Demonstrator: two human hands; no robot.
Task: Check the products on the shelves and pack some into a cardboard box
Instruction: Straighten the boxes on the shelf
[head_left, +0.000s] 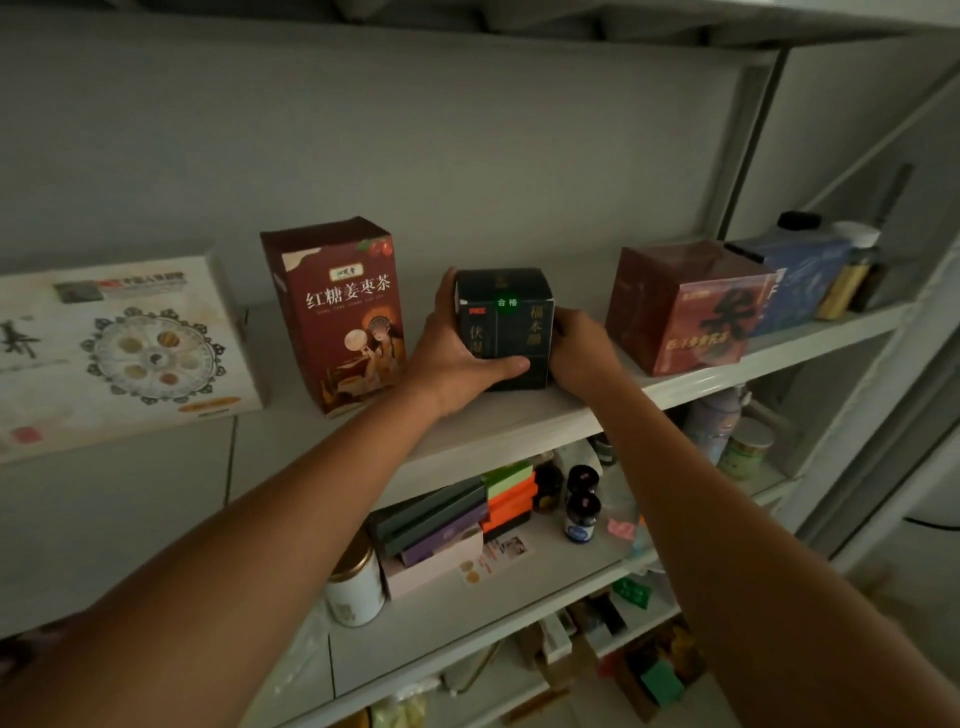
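Forearms (270, 535): both bare, reached up from the bottom of the view and converged on the upper shelf (519, 423).
Left hand (452, 358): clasped the left side of the black box (511, 332), with the thumb across the lower front face and the fingers up along the left edge.
Right hand (582, 348): pressed on the box's right side; the fingertips went round the far edge and were hidden. The two hands together clamped the box from both sides.
Black box: small, dark and near-cubic, with a round green sticker high on the front. It stood upright near the shelf's front edge; could not tell whether the base had cleared the board.
Neighbours: a tall red tea box (337, 312) just beside on the left. A dark red cube box (685, 306) stood apart on the right, with a blue box (800, 280) beyond it. A flat white gift box (119, 353) sat far left.
Lower shelf (545, 577): a white tin (356, 587), stacked flat boxes (441, 519) and small dark bottles (582, 504).
Cardboard box: not in view.
Step in hand: judged to be checking or taking this one product off the shelf; packing not begun for it.
Next move: probably lift it straight and draw it toward the body, keeping even pressure from both sides and staying clear of the tall red tea box, which looked easy to topple.
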